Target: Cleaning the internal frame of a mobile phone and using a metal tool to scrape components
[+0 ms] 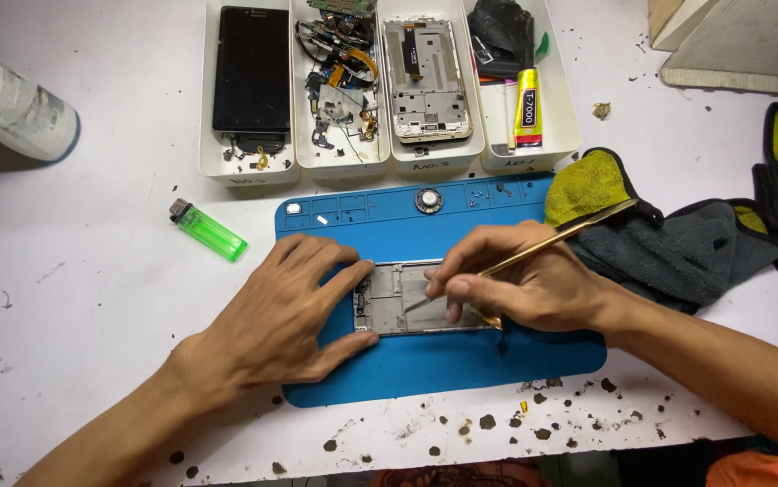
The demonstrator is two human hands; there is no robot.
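Left hand (285, 311), spread flat, braces the opened phone frame (400, 298) on the blue mat (461, 356) while the right hand (520, 280), fingers closed, pinches tweezers (542, 248) probing its interior.

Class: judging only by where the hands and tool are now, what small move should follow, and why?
Probably lever gently with the tweezers: the right hand has their tip inside the phone frame, and the left hand pins the frame's left edge to the blue mat.
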